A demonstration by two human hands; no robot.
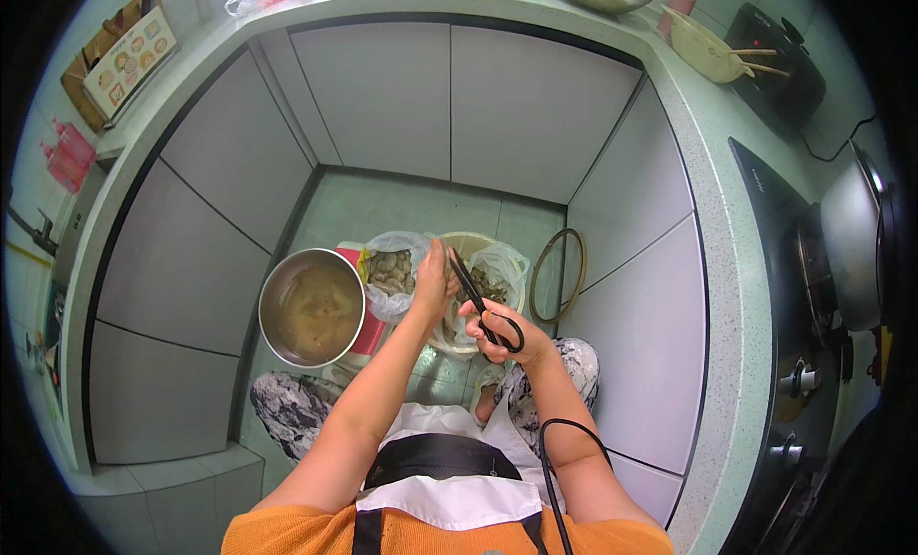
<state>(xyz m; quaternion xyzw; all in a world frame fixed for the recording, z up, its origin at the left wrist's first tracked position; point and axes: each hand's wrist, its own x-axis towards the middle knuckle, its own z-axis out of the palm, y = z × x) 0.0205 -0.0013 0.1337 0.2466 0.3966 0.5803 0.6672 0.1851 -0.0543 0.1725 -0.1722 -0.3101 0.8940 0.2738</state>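
Observation:
My right hand [507,333] grips a pair of black-handled scissors [469,280], fingers in the loops, blades pointing up and to the left. Close by the blades is my left hand [432,285], fingers drawn together; what it pinches, if anything, is hidden. Both hands are over the edge of a pale bin [465,239] lined with a clear plastic bag [510,265], with brownish scraps [490,285] inside. Beside my left hand sits an open plastic bag [400,240] of greyish, rounded pieces, perhaps shrimp [390,268]. Left of that, a steel pot [264,311] contains cloudy yellowish water and pale pieces.
Under the bag and pot shows a red-and-pink stool or box [371,337]. A brown hoop [536,285] leans by the right cabinet [641,306]. Counters [693,163] surround me, with a stove [765,239] and large pot [849,239] at right. A black cable [545,450] crosses my right arm.

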